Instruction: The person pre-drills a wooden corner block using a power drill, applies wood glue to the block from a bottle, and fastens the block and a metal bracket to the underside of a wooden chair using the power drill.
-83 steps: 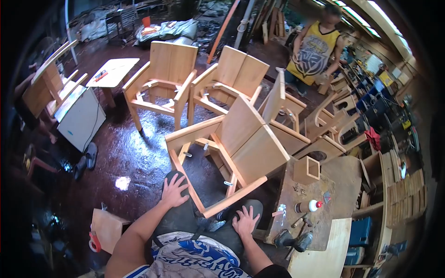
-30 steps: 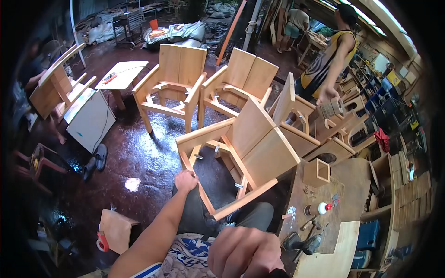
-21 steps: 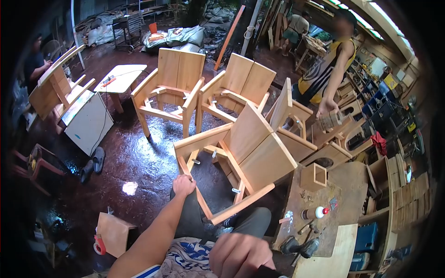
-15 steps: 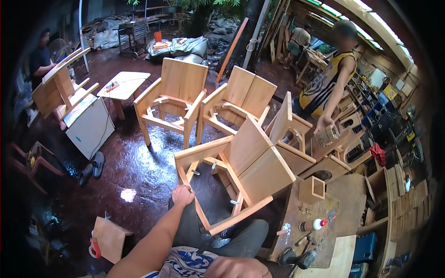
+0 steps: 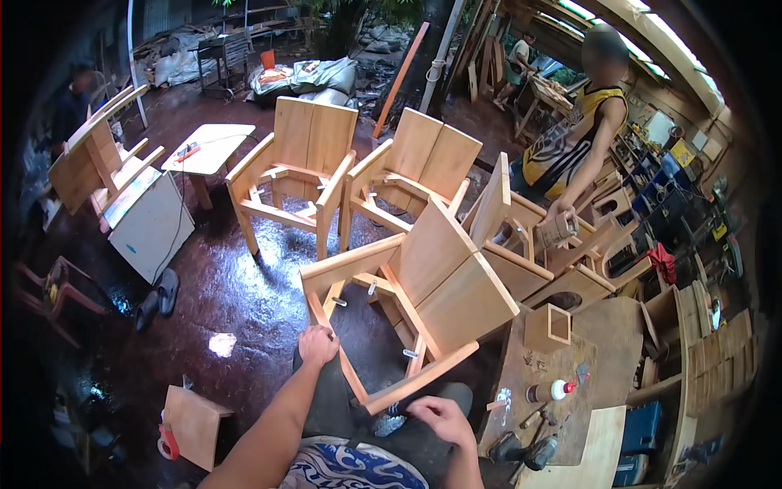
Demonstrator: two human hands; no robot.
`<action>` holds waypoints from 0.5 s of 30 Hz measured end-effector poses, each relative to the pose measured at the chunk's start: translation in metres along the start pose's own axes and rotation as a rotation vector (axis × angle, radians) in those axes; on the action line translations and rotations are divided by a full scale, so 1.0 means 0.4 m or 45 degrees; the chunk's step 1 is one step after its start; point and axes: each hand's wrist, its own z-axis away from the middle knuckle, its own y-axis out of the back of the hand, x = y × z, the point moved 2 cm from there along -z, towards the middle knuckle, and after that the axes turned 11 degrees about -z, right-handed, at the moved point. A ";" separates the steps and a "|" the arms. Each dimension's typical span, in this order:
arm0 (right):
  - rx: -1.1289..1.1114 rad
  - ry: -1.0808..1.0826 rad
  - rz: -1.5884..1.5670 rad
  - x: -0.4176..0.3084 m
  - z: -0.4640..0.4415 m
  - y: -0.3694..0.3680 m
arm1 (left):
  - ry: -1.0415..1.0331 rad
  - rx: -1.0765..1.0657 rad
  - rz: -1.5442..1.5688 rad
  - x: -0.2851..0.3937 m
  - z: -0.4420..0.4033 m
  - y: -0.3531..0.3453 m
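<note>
1. Here's the left hand, fingers curled right against the front rail of the near chair; whether it grips, I can't tell from here.
2. And the right hand hangs loose, fingers softly bent, nothing seen in it, over the right thigh near the armrest.
3. That chair sits tilted just before the knees, backrest toward the bench side.
4. On the bench, to the right: a box, a bottle, dark tools.
5. Two more chairs stand upright beyond, beside a white table.
6. Over there, a co-worker in yellow holds something round.
</note>
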 end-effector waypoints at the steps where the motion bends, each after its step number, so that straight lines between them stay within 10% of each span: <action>1: 0.185 -0.169 0.158 0.055 0.012 0.048 | -0.018 0.050 -0.027 0.000 0.006 -0.011; 8: 1.072 -0.277 0.984 0.482 0.045 0.169 | -0.027 0.051 -0.056 -0.006 -0.009 -0.037; 15: 1.125 -0.652 1.026 0.402 -0.095 0.185 | -0.038 0.107 -0.062 -0.001 0.000 -0.026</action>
